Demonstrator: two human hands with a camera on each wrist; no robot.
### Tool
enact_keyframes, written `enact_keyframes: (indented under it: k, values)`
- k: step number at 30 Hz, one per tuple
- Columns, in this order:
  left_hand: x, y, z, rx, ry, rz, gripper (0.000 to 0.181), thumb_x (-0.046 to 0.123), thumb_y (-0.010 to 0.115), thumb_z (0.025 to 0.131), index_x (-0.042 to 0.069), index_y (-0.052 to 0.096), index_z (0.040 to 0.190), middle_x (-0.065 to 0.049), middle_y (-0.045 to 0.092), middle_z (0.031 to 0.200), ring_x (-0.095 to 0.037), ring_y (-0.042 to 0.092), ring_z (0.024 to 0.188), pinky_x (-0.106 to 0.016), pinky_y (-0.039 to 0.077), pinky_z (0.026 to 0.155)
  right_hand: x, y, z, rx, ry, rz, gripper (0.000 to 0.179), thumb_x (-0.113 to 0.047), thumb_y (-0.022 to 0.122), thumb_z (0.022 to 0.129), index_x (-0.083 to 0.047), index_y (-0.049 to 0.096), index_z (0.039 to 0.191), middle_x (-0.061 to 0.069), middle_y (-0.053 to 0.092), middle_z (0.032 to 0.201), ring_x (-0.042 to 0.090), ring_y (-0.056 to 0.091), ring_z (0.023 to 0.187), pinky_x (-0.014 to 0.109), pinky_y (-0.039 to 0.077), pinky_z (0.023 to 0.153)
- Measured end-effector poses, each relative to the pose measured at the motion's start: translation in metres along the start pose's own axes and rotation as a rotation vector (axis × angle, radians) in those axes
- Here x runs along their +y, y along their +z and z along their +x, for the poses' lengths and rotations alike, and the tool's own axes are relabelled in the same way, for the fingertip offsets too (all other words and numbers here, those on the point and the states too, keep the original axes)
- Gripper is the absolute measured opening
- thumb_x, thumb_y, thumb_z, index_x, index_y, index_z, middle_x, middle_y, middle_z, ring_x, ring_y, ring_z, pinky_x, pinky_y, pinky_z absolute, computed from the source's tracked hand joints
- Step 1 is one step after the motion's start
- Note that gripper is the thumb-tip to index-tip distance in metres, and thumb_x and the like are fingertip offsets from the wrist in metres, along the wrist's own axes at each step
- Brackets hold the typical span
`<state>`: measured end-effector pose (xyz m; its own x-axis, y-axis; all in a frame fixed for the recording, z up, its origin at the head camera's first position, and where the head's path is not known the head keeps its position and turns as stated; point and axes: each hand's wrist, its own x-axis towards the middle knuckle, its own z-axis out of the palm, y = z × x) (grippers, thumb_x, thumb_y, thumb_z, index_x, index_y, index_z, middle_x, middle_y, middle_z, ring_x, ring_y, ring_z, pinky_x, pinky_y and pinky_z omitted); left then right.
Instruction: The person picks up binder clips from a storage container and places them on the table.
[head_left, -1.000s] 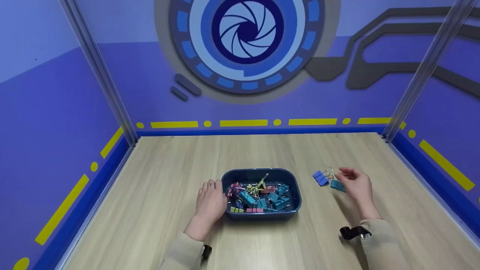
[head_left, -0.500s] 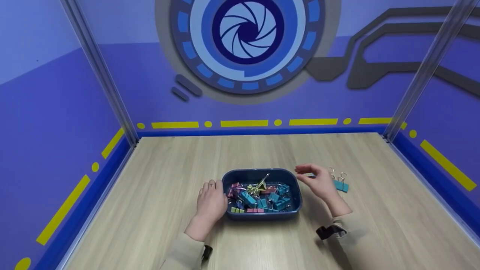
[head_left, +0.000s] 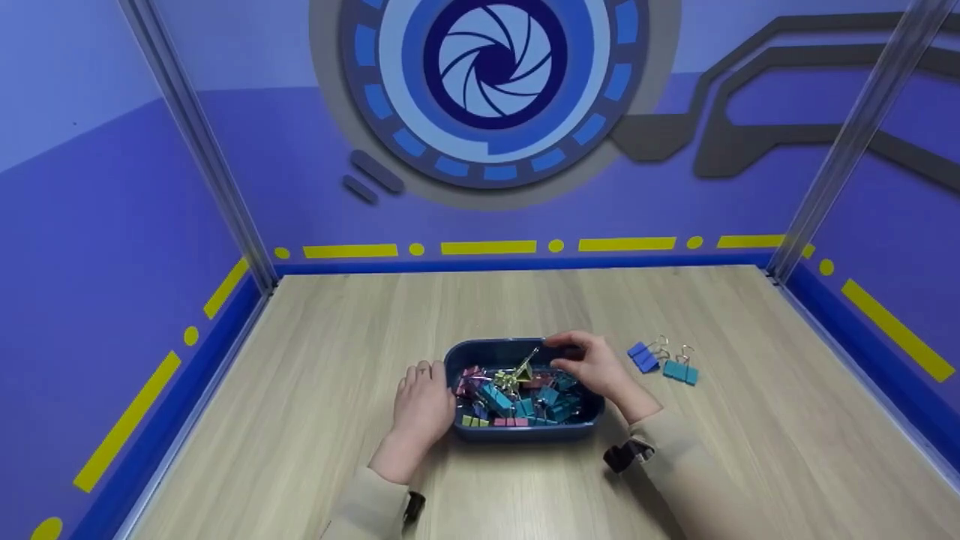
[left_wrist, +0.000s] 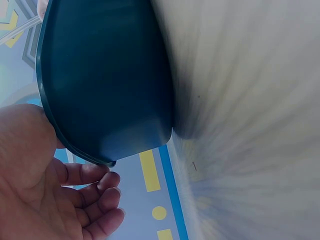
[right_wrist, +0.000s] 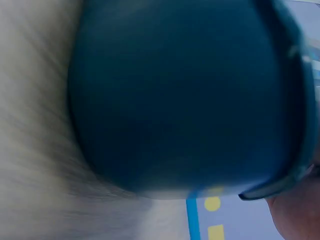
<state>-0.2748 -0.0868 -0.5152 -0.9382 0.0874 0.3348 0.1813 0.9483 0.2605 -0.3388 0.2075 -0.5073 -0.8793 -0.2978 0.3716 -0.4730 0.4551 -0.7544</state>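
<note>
A dark blue plastic box (head_left: pixel 525 433) stands on the table with several binder clips (head_left: pixel 523 405) inside, in teal, pink and yellow-green. My left hand (head_left: pixel 421 405) grips the box's left rim; in the left wrist view its thumb goes behind the rim and its fingers (left_wrist: pixel 102 200) curl by the corner. Over the box's right side reaches my right hand (head_left: pixel 592 367), thumb and fingers apart, with nothing seen between them. The box wall mostly hides this hand in the right wrist view. Right of the box lie a blue binder clip (head_left: pixel 643 357) and a teal binder clip (head_left: pixel 681 373).
The wooden table (head_left: pixel 360 315) is enclosed by blue printed panels (head_left: pixel 262 172) at the back and sides. Metal posts (head_left: pixel 217 172) stand at the back corners. A dark band with a small device (head_left: pixel 626 455) sits on the right wrist.
My right hand has left the teal clip, which now lies beside the blue one, and has moved left to over the box. The left hand stays at the box.
</note>
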Motion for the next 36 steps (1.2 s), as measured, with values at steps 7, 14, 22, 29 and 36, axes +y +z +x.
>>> enact_keyframes:
  k: [7, 14, 22, 29, 36]
  values:
    - [0.000, 0.000, 0.000, -0.020, -0.006, 0.000, 0.035, 0.017, 0.068, 0.093, -0.002, 0.057, 0.120, -0.019, 0.060, 0.109, -0.035, 0.056, 0.103, -0.046, 0.046, 0.084, 0.001, 0.007, 0.006, -0.072, -0.063, -0.025, 0.034, 0.006, 0.075, 0.085, 0.000, 0.072, 0.119, 0.018, 0.071, 0.122, 0.039, 0.066, 0.117, 0.053, 0.054, 0.097]
    - [0.000, 0.000, 0.001, -0.015, -0.005, -0.003, 0.034, 0.017, 0.068, 0.093, -0.002, 0.057, 0.119, -0.019, 0.060, 0.107, -0.034, 0.056, 0.101, -0.046, 0.046, 0.083, 0.002, 0.012, 0.010, -0.136, -0.062, -0.117, 0.034, 0.005, 0.073, 0.087, 0.000, 0.071, 0.120, 0.017, 0.071, 0.123, 0.039, 0.065, 0.119, 0.054, 0.050, 0.102]
    - [-0.001, 0.000, 0.000, 0.006, 0.006, -0.006, 0.033, 0.016, 0.069, 0.091, -0.002, 0.057, 0.117, -0.019, 0.060, 0.107, -0.035, 0.056, 0.101, -0.046, 0.046, 0.082, 0.002, 0.016, 0.010, -0.163, -0.162, -0.294, 0.029, -0.004, 0.079, 0.084, -0.002, 0.075, 0.113, 0.012, 0.065, 0.113, 0.030, 0.064, 0.104, 0.046, 0.053, 0.093]
    - [-0.001, 0.000, -0.001, 0.021, 0.018, -0.009, 0.032, 0.015, 0.069, 0.091, -0.002, 0.057, 0.115, -0.020, 0.061, 0.106, -0.036, 0.057, 0.099, -0.046, 0.046, 0.082, 0.001, 0.019, 0.009, -0.204, -0.207, -0.381, 0.039, -0.021, 0.085, 0.082, -0.001, 0.074, 0.114, 0.011, 0.065, 0.112, 0.027, 0.064, 0.102, 0.045, 0.053, 0.092]
    - [-0.001, 0.001, 0.000, 0.017, 0.014, -0.017, 0.033, 0.015, 0.069, 0.091, -0.003, 0.057, 0.116, -0.020, 0.061, 0.106, -0.036, 0.057, 0.100, -0.047, 0.046, 0.083, 0.000, 0.023, 0.008, -0.202, -0.227, -0.456, 0.044, -0.015, 0.091, 0.074, -0.004, 0.068, 0.110, 0.010, 0.067, 0.110, 0.027, 0.066, 0.103, 0.045, 0.054, 0.092]
